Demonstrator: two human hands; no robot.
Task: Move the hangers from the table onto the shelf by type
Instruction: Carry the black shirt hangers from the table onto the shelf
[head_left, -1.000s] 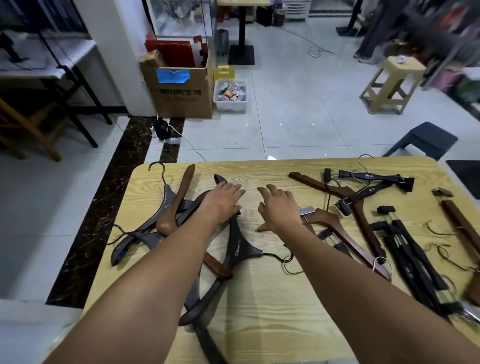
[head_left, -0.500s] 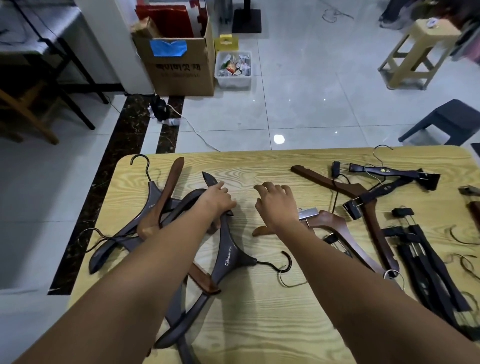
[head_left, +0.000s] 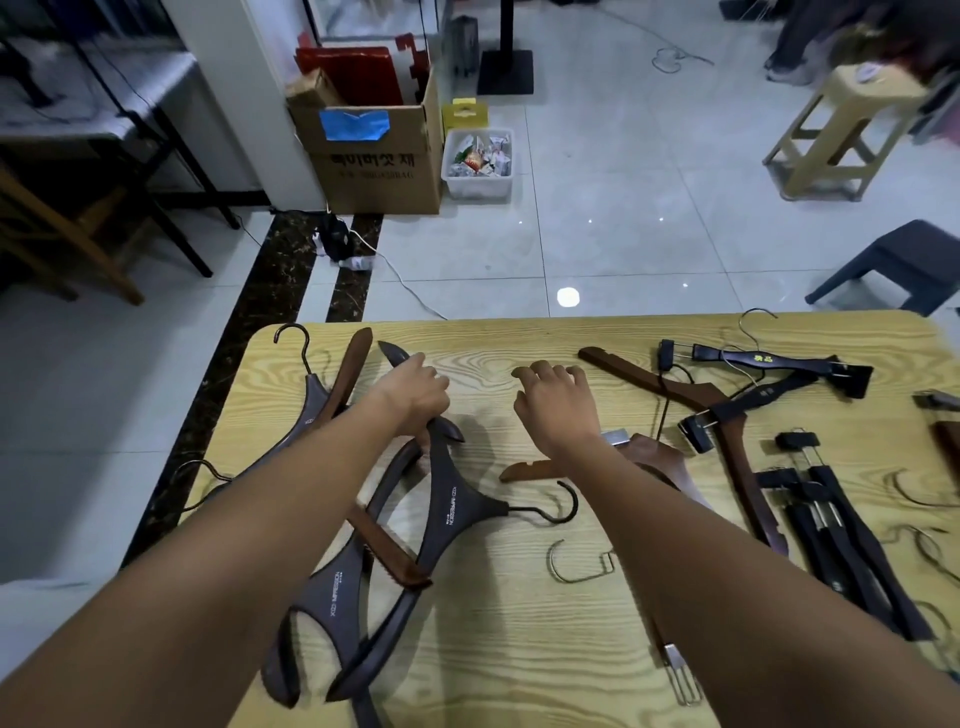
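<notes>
Both arms reach out over a wooden table (head_left: 519, 649) strewn with hangers. The left hand (head_left: 413, 392) is closed around the upper arm of a dark hanger (head_left: 457, 512) near the far left corner; that hanger lies across the left side of the table with its black hook pointing toward the middle. Under and beside it sits a loose heap of other dark hangers (head_left: 332, 608) running to the near left edge, with a reddish-brown hanger (head_left: 387, 551) crossed through them and another brown one (head_left: 350, 371) lying toward the far edge.

The right hand (head_left: 556, 402) hovers just above the middle of the table, fingers curled loosely downward and holding nothing. Just behind its wrist lies a brown clip hanger (head_left: 530, 470), partly hidden by the forearm.

Toward the right edge there is a long brown hanger (head_left: 670, 387), black clip hangers (head_left: 769, 364) at the far right corner, and a bundle of black clip hangers (head_left: 831, 535) nearer in. A bare wire hook (head_left: 571, 564) lies on the wood between the two arms.

On the tiled floor beyond stand a cardboard box (head_left: 374, 161), a small clear bin (head_left: 478, 163) and a tan stool (head_left: 841, 135).
</notes>
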